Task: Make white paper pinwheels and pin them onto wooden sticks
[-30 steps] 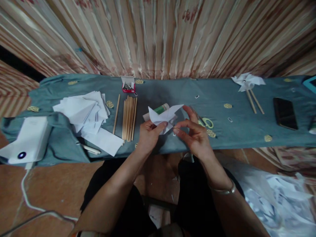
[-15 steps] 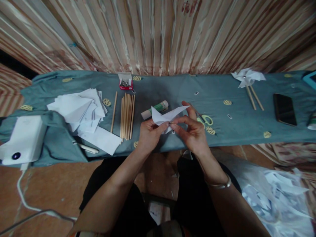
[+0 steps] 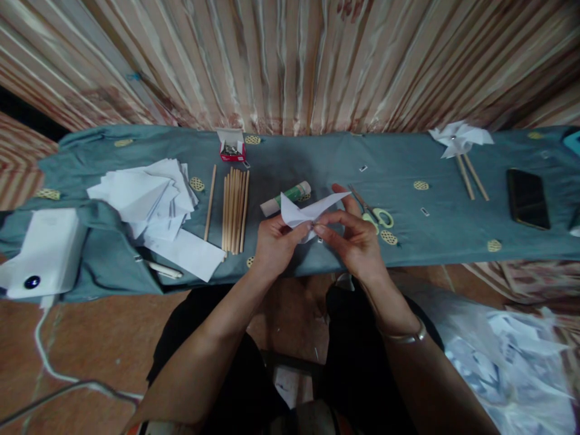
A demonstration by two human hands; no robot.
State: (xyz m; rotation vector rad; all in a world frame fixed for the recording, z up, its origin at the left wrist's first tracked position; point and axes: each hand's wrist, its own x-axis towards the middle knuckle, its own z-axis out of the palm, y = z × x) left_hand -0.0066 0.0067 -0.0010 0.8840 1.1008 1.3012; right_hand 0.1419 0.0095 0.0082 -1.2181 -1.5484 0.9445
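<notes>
A folded white paper pinwheel (image 3: 308, 212) is between my two hands, above the near edge of the table. My left hand (image 3: 275, 246) is closed on its left side, thumb pressed near the middle. My right hand (image 3: 356, 241) pinches thumb and forefinger at the paper's centre, around something small that I cannot make out. Behind the paper lies a green and white glue stick (image 3: 286, 198). Scissors with pale green handles (image 3: 375, 215) rest just beyond my right hand.
Wooden sticks (image 3: 235, 210) lie left of my hands, below an open red box of small metal pieces (image 3: 232, 151). Farther left are stacked white papers (image 3: 145, 196) and a white device (image 3: 48, 251). Finished pinwheels (image 3: 460, 140) and a phone (image 3: 528, 198) lie right.
The view has shifted slightly. Both hands keep the same hold on the paper pinwheel, with hardly any movement of the fingers.
</notes>
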